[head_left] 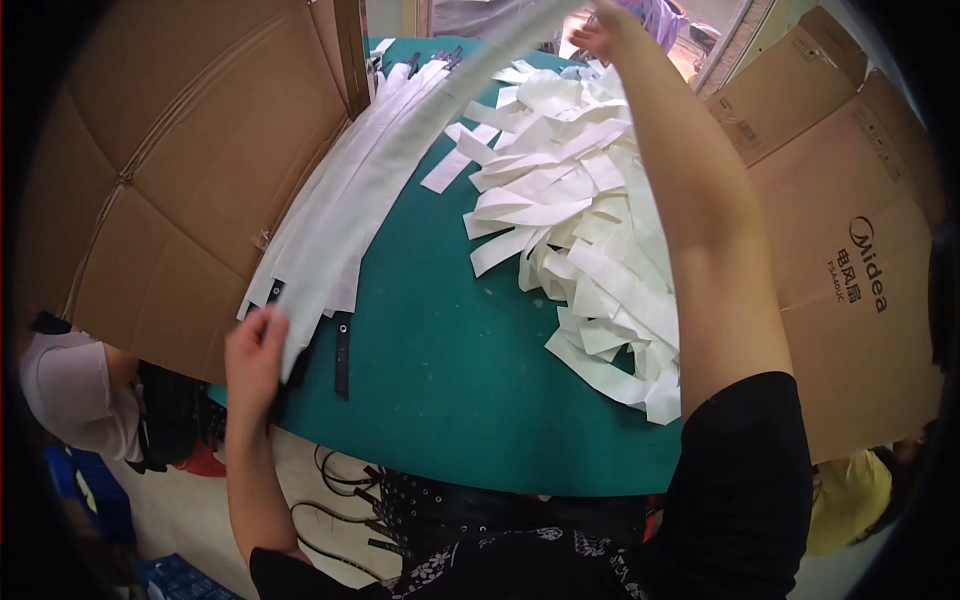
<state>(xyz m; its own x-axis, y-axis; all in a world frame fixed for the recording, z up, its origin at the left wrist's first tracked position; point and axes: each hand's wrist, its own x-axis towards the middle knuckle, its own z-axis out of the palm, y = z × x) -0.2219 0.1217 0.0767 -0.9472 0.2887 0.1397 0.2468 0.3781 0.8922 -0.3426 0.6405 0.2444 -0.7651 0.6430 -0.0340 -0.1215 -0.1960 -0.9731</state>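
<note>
A long white strip [420, 120] stretches diagonally across the green table [430, 320], from near left to far right. My left hand [257, 350] is closed on its near end, beside the left stack. High at the far edge, my right hand [597, 35] has curled fingers at the strip's other end, partly cut off by the picture's top. Beneath the raised strip lies a stack of long white strips [345, 235]. A black strap end with an eyelet [343, 355] sticks out of the stack's near end.
A loose heap of white strips [590, 200] covers the table's right side. Cardboard panels stand at the left [180, 200] and right [840, 260]. Black eyeleted straps [410, 505] hang below the front edge. Other people sit at the left [75, 385] and right [850, 500].
</note>
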